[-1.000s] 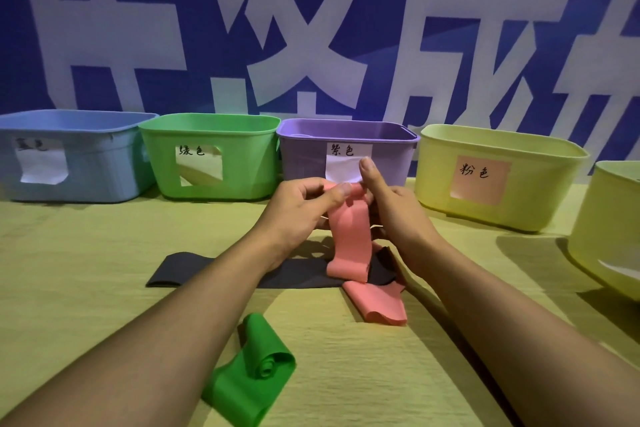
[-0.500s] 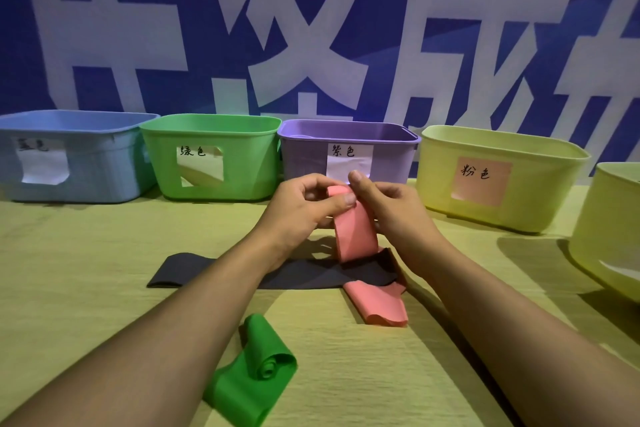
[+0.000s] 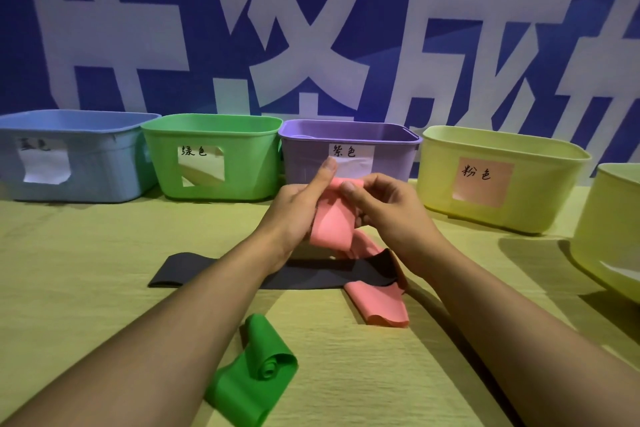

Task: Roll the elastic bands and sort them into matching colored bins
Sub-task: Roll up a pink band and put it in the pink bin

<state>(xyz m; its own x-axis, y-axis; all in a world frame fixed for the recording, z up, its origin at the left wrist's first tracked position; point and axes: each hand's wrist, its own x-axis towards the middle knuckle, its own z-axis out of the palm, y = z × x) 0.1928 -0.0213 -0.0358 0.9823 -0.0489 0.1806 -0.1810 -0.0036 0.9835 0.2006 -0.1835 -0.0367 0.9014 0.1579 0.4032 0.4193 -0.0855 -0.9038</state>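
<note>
Blue wall with white characters behind a yellow-green table [image 3: 86,288]. Bins in a row: blue [image 3: 72,156], green [image 3: 211,158], purple [image 3: 349,146], yellow [image 3: 498,177]. Left hand [image 3: 298,204] and right hand [image 3: 384,208] pinch the pink band [image 3: 332,222] with their fingers, raised before the purple bin; its tail crosses the black band [image 3: 311,274]. Green band [image 3: 256,374], partly rolled, lies nearest.

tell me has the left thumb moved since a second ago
Yes. The left hand has swung its thumb upward; the tip now overlaps the white label on the purple bin, instead of lying across the pink band.
</note>
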